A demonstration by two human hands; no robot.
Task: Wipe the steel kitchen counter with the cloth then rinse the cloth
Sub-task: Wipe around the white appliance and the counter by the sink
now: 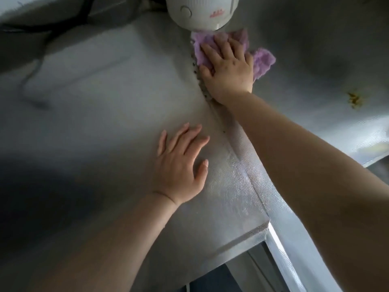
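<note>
A fluffy purple cloth lies on the steel counter at the far middle, just below a white appliance. My right hand presses flat on the cloth with fingers spread, beside a dirty seam in the counter covering. My left hand rests flat on the counter nearer to me, fingers straight, holding nothing.
A white round appliance with a knob stands at the far edge, touching the cloth. Black cables run at the far left. A yellow-brown stain marks the right section. The counter's front edge drops off below.
</note>
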